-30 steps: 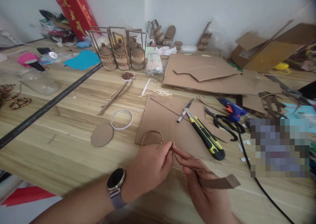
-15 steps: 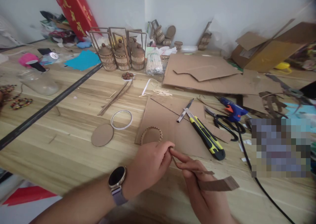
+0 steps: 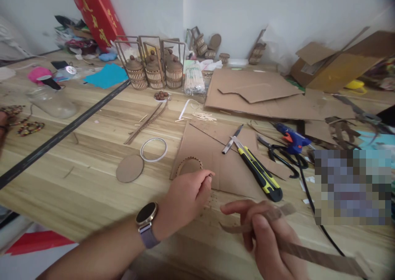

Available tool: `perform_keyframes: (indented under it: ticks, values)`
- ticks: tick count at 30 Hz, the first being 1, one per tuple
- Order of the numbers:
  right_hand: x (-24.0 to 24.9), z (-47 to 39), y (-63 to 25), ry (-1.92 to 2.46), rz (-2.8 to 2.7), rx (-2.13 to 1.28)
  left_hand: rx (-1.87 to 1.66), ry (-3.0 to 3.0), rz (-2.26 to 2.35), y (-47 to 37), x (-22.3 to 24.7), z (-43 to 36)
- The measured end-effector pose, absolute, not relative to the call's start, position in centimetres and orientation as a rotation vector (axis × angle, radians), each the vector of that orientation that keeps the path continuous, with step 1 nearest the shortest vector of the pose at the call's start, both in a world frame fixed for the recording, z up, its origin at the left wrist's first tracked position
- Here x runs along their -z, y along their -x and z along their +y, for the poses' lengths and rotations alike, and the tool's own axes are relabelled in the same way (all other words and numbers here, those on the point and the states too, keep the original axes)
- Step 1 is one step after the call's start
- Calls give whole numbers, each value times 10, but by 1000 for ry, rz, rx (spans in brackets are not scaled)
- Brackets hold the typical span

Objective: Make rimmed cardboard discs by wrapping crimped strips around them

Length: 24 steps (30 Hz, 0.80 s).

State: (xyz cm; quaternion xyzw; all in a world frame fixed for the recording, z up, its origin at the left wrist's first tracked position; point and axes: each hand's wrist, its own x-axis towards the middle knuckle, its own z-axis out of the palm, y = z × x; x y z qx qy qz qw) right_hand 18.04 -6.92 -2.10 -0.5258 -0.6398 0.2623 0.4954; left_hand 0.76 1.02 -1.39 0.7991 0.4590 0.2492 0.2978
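Note:
My left hand point(image 3: 187, 197), with a watch on the wrist, is closed in a pinch on a tiny brown piece at its fingertips, too small to name. Just beyond it lies a cardboard ring with a notched edge point(image 3: 190, 163), partly covered by the hand. My right hand point(image 3: 262, 230) holds a brown paper strip point(image 3: 321, 255), whose ends stick out on both sides of the fingers. The hands are apart. Small dark crumbs are on the wood between them. A cardboard disc point(image 3: 130, 168) and a white ring point(image 3: 153, 150) lie to the left.
A yellow and black cutter point(image 3: 259, 171) and a pen point(image 3: 232, 139) lie on a cardboard sheet point(image 3: 197, 138). Right of them are black scissors point(image 3: 279, 156) and a blue glue gun point(image 3: 291, 138) with its cable. Small lidded baskets point(image 3: 154, 72) stand at the back.
My right hand has moved away from my left, to the right and nearer, carrying the strip. My left hand has shifted only slightly. The view has moved a little.

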Motion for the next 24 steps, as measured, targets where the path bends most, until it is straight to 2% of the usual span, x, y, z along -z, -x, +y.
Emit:
perform_keyframes:
  ticks: [3, 11, 18, 21, 24]
  values:
    - [19, -67, -180, 1158, -1476, -792, -675, -2122, 1187, -8, 12, 10]
    - [14, -54, -177, 1300, -1294, -966, -678, -2162, 1148, -8, 13, 4]
    - [-1, -46, -179, 1214, -980, -1132, -646, -2222, 1138, -6, 20, 4]
    - [-17, -49, -200, 1399, -1128, -934, -648, -2266, 1140, -5, 23, 5]
    - [-33, -57, -236, 1668, -1383, -427, -697, -2313, 1107, -5, 24, 6]
